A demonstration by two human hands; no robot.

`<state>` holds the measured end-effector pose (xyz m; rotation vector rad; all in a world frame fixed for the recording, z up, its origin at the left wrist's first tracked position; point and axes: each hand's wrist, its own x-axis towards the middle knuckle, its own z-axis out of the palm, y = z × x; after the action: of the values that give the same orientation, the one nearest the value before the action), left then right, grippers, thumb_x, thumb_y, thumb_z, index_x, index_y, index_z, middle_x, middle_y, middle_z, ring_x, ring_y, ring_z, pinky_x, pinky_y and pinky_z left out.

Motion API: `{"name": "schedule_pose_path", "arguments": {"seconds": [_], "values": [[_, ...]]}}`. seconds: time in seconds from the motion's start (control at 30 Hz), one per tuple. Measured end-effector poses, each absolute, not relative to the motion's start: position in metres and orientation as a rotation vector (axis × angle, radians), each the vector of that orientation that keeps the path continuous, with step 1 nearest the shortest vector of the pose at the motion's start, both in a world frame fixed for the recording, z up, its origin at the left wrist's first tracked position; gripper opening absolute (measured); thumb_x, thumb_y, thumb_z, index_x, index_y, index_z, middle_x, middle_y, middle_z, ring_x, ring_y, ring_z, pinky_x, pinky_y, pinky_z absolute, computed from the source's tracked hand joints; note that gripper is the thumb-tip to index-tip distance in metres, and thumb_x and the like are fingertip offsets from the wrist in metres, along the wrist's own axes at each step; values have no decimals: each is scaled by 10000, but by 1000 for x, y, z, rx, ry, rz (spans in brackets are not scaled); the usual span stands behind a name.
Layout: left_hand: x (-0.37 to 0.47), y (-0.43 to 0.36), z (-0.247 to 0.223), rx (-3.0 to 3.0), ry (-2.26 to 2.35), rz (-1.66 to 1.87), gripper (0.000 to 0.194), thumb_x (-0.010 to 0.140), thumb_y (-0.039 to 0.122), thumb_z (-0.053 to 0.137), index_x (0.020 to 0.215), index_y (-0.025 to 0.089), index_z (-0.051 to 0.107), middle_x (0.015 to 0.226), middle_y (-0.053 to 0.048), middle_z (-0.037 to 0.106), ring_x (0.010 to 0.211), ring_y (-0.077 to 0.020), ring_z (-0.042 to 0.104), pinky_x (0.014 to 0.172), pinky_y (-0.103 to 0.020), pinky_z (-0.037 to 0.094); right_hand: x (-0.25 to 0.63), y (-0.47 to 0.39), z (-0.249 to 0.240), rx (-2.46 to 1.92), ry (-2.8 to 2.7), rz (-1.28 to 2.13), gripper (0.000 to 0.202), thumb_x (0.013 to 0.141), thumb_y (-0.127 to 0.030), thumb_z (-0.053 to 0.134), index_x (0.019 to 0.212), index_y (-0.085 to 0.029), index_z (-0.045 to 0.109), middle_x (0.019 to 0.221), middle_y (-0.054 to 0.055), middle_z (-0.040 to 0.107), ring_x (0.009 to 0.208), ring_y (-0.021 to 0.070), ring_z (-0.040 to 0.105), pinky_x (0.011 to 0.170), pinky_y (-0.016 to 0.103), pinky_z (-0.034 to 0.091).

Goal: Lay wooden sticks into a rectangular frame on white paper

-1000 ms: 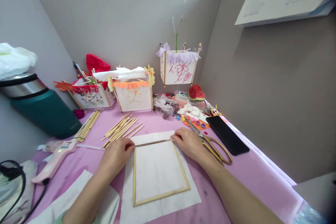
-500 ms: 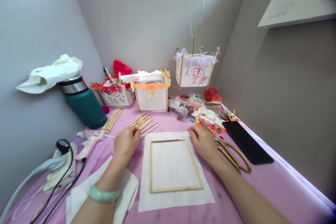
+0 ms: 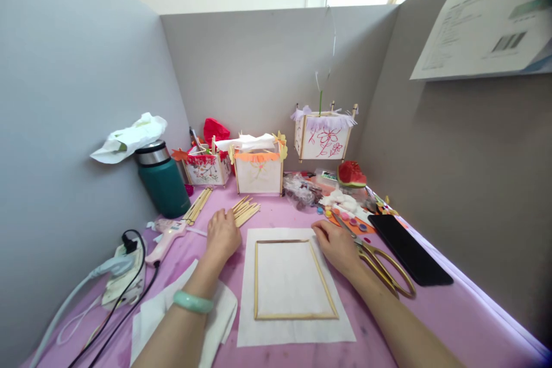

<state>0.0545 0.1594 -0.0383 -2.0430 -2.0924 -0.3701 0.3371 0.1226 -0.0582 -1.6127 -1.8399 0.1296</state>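
Note:
My left hand (image 3: 223,236), a green bangle on its wrist, has its fingers curled at the near left side of a bundle of thin wooden sticks (image 3: 246,212). Right of it, a white paper sheet (image 3: 297,332) lies flat with a rectangular frame of wooden sticks (image 3: 297,317) on it. The frame's top stick looks darker than the others. My right hand (image 3: 338,246) rests at the sheet's upper right corner, fingers closed; whatever is in them is hidden. Beside that hand lie gold-handled scissors (image 3: 383,267).
A pink glue gun (image 3: 166,240), power strip (image 3: 125,282) and cables lie left, by a teal bottle (image 3: 164,187) and folded white cloth (image 3: 219,316). Paper lanterns (image 3: 259,175) stand behind; another lantern (image 3: 326,141) hangs. A black phone (image 3: 409,250) lies right. Grey partitions surround the table.
The view has tilted up, showing more wall. The sticks beside my left hand, spread before, now lie closer together. My right hand and the frame stay much the same.

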Motion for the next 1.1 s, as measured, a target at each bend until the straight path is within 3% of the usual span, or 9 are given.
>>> {"name": "schedule_pose_path", "arguments": {"seconds": [0.13,0.53,0.77,1.1], "values": [[51,167,-39,-2075,-2131,-270,321,833,184,379,1097,127,553,1046,-160,602,1008,-282,508,826,-399,371,337,122,-58,-1572,-1889,147,271,869,-267,389,873,-201,652,811,35,686,757,187,624,697,282,411],[52,160,-35,-2054,-2067,-208,392,854,66,257,1045,94,598,1014,-187,598,1005,-282,507,811,-396,352,338,121,-58,-1534,-1947,197,284,868,-260,388,883,-194,664,828,40,694,777,182,628,728,275,425],[58,159,-33,-2074,-2066,-220,312,887,229,325,1013,130,593,1007,-164,599,999,-283,514,804,-383,364,338,121,-59,-1533,-1946,198,283,865,-260,390,881,-196,666,834,41,694,775,183,626,720,277,425],[73,169,-40,-2025,-2140,-220,346,868,97,256,1053,71,547,1005,-199,576,980,-282,530,792,-379,361,334,121,-60,-1479,-1986,239,258,866,-251,399,872,-204,652,815,25,683,762,178,622,714,268,421]]}}
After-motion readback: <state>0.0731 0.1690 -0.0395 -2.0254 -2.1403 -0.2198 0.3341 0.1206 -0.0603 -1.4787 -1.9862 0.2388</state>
